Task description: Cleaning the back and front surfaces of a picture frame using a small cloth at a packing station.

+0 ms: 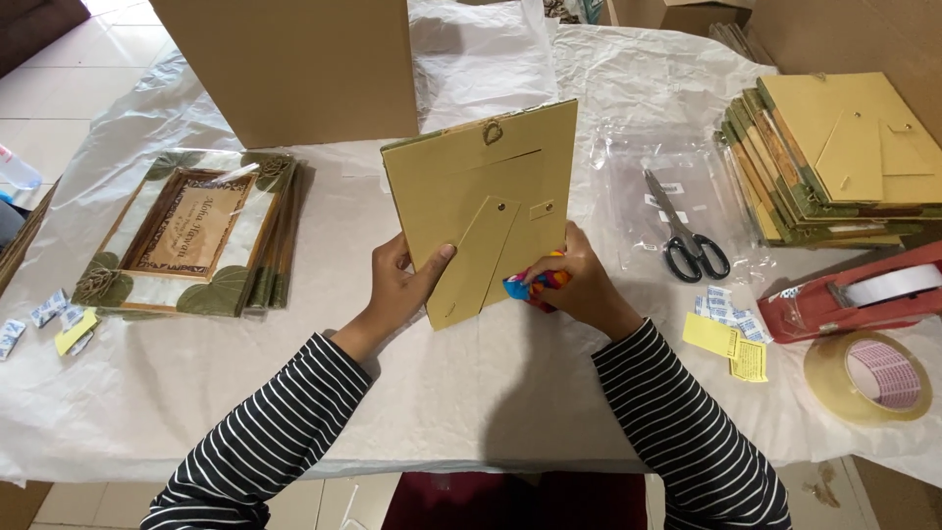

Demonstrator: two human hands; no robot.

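Head view: picture frame (471, 186) held upright above the middle of the table (491, 393), near its front edge, brown backing board with folded easel stand facing the camera. Left hand (397, 285) grips the frame's lower left edge, thumb across the back, fingers hidden behind. Right hand (574, 285) is at the lower right corner, closed around a bunched multicoloured cloth (535, 283) that presses against the frame; whether it also pinches the frame itself, cannot tell. The frame looks light, stiff and flat; front side likely has glass or delicate leaf trim, so probably fragile, best held by the edges or lower corners, not by the thin easel flap. Stack of leaf-decorated frames (191, 236) lies face up towards the left edge. Another stack of frames (834, 167) lies backs-up at the far right. Scissors (687, 236) rest on a clear plastic bag right of centre. Tape dispenser (854, 294) and roll of clear tape (868, 378) at the right edge, yellow slips (726, 344) beside them. Cardboard box (294, 64) at the far edge.
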